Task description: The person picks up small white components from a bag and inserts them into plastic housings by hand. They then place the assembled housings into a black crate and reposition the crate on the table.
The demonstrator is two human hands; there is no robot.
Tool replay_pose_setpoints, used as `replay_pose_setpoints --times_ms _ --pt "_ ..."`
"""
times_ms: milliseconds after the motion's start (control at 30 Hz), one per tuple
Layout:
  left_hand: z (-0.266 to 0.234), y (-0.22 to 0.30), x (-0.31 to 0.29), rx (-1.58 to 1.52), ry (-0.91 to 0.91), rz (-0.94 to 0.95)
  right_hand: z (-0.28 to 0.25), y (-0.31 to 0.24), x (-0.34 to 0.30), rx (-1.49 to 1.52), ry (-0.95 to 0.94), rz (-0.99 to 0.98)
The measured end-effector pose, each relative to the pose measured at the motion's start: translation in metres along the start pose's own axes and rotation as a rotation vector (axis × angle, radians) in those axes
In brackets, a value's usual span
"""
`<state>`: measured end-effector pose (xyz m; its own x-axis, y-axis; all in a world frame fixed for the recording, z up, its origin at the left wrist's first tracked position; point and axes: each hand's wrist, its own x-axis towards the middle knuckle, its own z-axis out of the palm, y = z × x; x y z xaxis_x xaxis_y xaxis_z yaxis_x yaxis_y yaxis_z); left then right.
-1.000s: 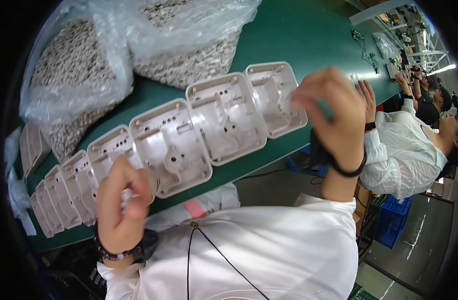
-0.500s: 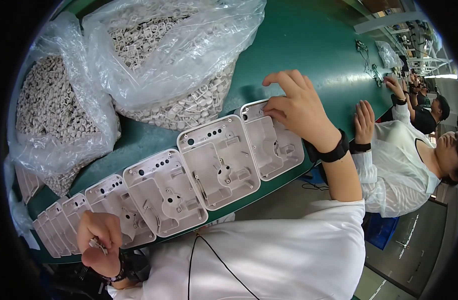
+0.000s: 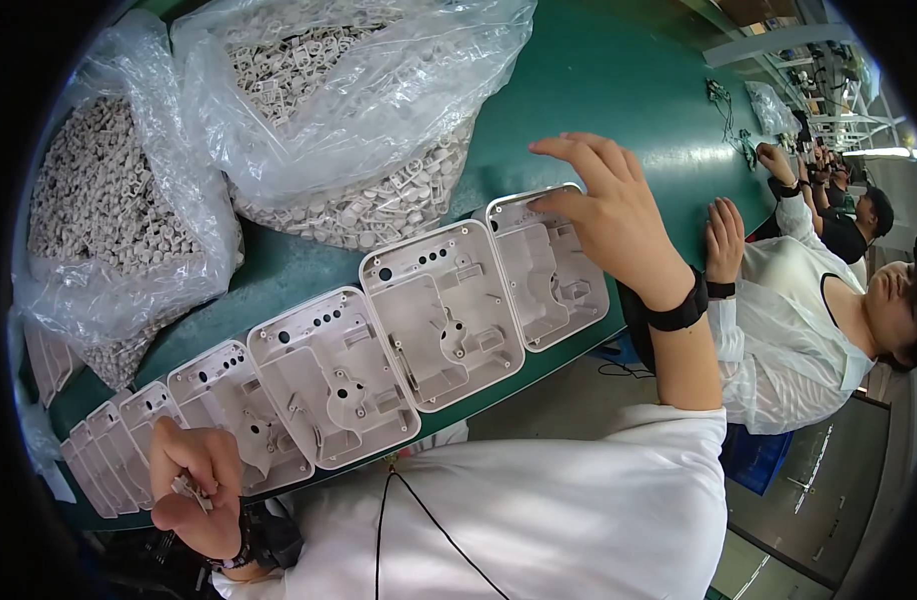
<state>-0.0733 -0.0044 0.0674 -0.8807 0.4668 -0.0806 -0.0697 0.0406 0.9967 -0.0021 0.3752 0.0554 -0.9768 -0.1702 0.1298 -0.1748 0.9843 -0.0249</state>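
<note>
A row of light grey plastic housings runs along the table's near edge, open side up. Over the rightmost housing is my right hand, its fingers stretched and apart. The thumb lies at that housing's top rim; whether it touches cannot be told. I see nothing held in this hand. My left hand is closed around some small light grey plastic parts, palm turned up, above the left part of the row. The large housing beside the rightmost one, and another housing, lie between my hands.
Behind the row stand a clear plastic bag of small clip-like parts and another bag of smaller grey pieces. The green table stretches to the far right. A co-worker in a white top sits at my right, near a blue bin.
The fingers of my right hand have straightened and spread apart. My left hand stays nearly in place, with the small parts still in it. A co-worker's far hand has shifted slightly.
</note>
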Motion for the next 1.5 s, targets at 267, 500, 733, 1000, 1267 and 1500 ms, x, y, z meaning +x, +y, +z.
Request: replay_pose_setpoints --times_ms 267,500,733,1000,1267,1500 --pt "0.008 0.004 -0.001 -0.121 -0.281 -0.307 -0.022 -0.031 0.008 0.282 0.065 0.131" --pt "0.034 0.011 0.019 -0.02 -0.696 -0.226 -0.041 -0.157 0.025 0.734 0.157 -0.11" --pt "0.038 0.005 0.011 -0.121 -0.566 -0.205 -0.011 -0.164 0.023 0.848 0.353 -0.257" --pt "0.033 0.007 0.009 0.065 -0.488 -0.001 -0.016 -0.156 0.017 0.757 0.381 -0.159" --pt "0.031 0.009 0.011 0.305 -0.493 0.179 -0.015 -0.157 0.021 0.995 0.231 -0.053" --pt "0.029 0.007 0.011 0.395 -0.514 0.378 -0.014 -0.154 0.017 1.051 0.19 -0.139"
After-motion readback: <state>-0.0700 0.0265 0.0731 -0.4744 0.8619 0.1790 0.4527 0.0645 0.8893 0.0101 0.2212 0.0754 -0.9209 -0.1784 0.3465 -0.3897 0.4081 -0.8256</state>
